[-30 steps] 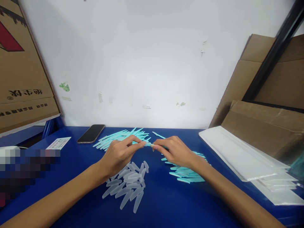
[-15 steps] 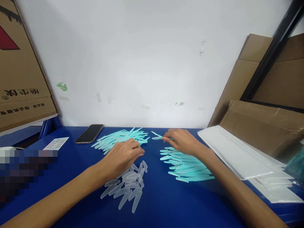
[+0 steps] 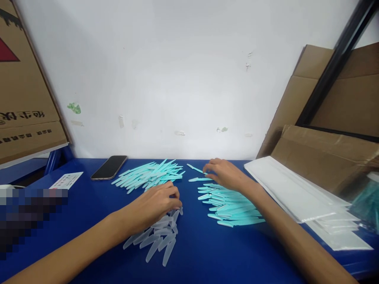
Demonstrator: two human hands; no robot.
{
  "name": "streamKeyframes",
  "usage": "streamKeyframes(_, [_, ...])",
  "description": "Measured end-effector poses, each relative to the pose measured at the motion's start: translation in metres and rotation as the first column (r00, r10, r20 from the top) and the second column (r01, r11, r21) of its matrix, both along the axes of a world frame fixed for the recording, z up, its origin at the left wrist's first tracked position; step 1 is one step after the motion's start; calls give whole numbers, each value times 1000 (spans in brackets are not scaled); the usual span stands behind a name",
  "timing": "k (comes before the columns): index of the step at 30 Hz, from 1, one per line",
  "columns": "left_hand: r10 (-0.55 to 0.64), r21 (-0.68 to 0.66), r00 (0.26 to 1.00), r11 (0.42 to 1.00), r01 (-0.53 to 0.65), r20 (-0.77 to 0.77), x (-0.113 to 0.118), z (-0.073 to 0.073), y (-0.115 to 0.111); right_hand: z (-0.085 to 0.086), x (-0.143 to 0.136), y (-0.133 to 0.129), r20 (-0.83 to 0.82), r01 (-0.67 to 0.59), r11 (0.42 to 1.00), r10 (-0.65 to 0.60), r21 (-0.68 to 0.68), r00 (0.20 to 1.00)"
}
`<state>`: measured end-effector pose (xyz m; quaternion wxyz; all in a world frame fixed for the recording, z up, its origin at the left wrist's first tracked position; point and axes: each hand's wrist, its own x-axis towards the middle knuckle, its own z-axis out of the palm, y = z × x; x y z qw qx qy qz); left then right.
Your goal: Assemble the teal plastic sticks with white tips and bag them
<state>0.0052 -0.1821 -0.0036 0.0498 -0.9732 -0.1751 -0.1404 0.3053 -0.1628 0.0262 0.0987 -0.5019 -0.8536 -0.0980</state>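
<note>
Two hands: left hand (image 3: 155,205), seven o'clock, at clear covers (image 3: 169,252), grip indeterminable; right hand (image 3: 226,173), one o'clock, unclenched over teal sticks (image 3: 233,213), probably laid parallel for tidiness. Teal pile (image 3: 148,175), eleven o'clock.

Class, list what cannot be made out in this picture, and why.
All in the head view:
Left hand: its own fingers hide whether it holds anything.
Clear pieces: some hidden by that hand.
Card: print too small.
Left carton: cut off by the left edge.
</note>
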Motion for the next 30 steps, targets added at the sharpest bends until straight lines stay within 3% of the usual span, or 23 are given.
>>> streamKeyframes(4, [-11,23,1000,1000,11,7,1,-1,1,13,18,-2,-135,42,972,-75,-231,988])
streamKeyframes(7, [-3,16,999,1000,2,38,2,-3,4,11,29,0,-162,19,911,-93,-411,982])
streamKeyframes(9, [16,15,999,1000,-16,37,4,-5,7,5,33,3,-126,60,894,-129,-445,984])
streamKeyframes(17, [58,72,998,996,-60,28,10,-5,6,-6,29,8,-69,125,905,-167,-407,984])
streamKeyframes(23, [219,49,966,973,-227,137,6,2,6,-7,24,5,-36,109,934,-129,-341,991])
streamKeyframes(30, [285,40,934,953,-300,215,-4,13,13,13,6,-9,-103,92,995,-96,-40,990])
